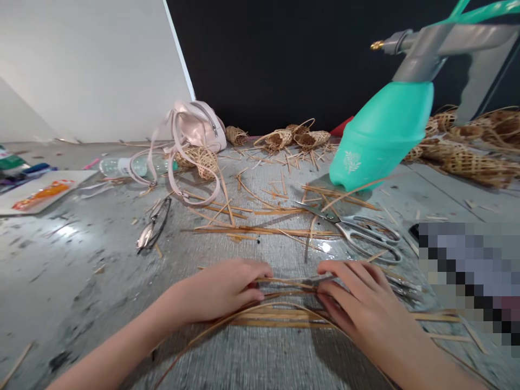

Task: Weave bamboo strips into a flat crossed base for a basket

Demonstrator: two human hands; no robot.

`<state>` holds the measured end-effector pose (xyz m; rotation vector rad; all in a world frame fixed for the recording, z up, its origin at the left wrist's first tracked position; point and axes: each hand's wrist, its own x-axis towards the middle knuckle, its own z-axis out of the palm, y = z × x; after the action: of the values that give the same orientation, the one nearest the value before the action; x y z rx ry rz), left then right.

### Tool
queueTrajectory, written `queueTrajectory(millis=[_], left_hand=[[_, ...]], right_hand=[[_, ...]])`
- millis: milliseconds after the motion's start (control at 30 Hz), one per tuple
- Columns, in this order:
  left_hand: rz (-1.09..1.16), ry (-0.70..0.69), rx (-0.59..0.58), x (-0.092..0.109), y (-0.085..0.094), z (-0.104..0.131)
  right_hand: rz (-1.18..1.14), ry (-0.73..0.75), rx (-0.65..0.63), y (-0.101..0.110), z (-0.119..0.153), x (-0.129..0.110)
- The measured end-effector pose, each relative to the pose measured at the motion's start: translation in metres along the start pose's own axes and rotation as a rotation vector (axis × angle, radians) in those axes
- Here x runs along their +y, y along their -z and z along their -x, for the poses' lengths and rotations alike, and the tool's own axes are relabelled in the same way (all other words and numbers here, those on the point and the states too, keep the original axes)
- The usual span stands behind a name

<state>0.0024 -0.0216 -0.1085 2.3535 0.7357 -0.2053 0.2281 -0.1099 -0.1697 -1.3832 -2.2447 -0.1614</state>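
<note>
My left hand (227,287) is closed in a pinch on the left ends of thin bamboo strips (286,283) held low over the table. A short distance to the right, my right hand (359,295) grips the same strips between thumb and fingers, its fingertips partly hiding them. Below both hands, more flat bamboo strips (280,319) lie side by side, and one long strip bows over them towards me. Just beyond my right hand rest grey-handled scissors (349,227), blades pointing left. Another row of loose strips (264,231) lies across the table beyond my hands.
A turquoise spray bottle (382,135) stands at back right. Woven baskets (467,157) line the back. A pink bag (199,124), plastic bottle (122,167), eyeglasses (152,225) and white tray (73,179) are left. A pixelated flat object (471,276) lies right.
</note>
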Motion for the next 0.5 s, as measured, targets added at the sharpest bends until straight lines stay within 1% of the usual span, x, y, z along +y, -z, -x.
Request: queueTrajectory(millis=[67, 133, 233, 300, 433, 500], left_hand=[[0.004, 0.001, 0.000, -0.002, 0.000, 0.000], [0.010, 0.002, -0.001, -0.004, 0.000, 0.000], [0.020, 0.005, -0.004, -0.004, 0.001, 0.001], [0.021, 0.013, -0.006, -0.003, 0.002, 0.001], [0.012, 0.047, -0.026, 0.003, 0.005, 0.003], [0.001, 0.061, -0.045, 0.006, 0.006, 0.004]], right_hand=[[0.042, 0.041, -0.020, 0.001, -0.001, 0.001], [0.033, 0.033, -0.023, 0.004, -0.001, -0.001], [-0.110, -0.040, -0.023, 0.010, -0.001, -0.006], [-0.178, -0.042, -0.041, 0.013, 0.001, -0.009], [-0.107, 0.058, -0.040, 0.013, 0.005, -0.005], [-0.075, 0.112, -0.065, 0.012, 0.005, -0.002]])
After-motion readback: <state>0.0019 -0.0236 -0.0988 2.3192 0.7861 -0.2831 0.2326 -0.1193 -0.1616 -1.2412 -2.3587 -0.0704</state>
